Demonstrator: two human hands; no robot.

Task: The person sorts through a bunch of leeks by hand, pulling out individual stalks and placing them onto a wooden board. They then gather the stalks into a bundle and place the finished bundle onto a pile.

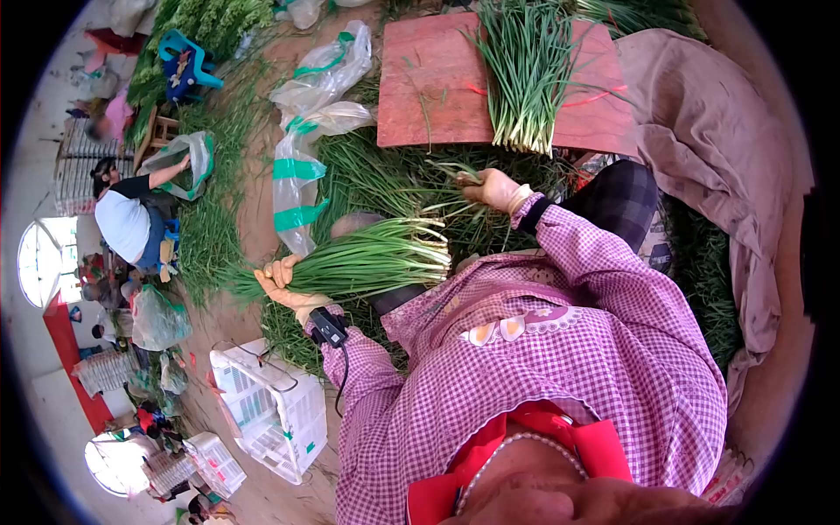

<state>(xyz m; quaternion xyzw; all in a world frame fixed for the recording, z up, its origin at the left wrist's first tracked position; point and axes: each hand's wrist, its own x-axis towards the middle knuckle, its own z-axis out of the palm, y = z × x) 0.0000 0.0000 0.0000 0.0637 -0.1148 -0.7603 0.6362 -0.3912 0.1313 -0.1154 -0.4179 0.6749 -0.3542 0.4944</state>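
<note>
My left hand point(293, 287), in a pale glove, is closed around the leafy part of a thick bunch of chives point(367, 258). Its white root ends point to the right, in front of my chest. Off to the right, my gloved right hand point(492, 189) pinches a few loose chive stalks point(453, 173). More loose chives point(363, 179) lie heaped beneath and between the hands. Just beyond the right hand, a large chive bundle point(528, 74) rests across a red board point(429, 83), white ends toward me. A red tie point(595, 96) lies on the board beside it.
Clear plastic bags with green stripes point(299, 175) lie left of the board. A white plastic crate point(271, 411) stands at lower left. Brown cloth point(700, 131) drapes on the right. A seated person point(127, 214) handles a bag at far left, near a blue chair point(186, 66).
</note>
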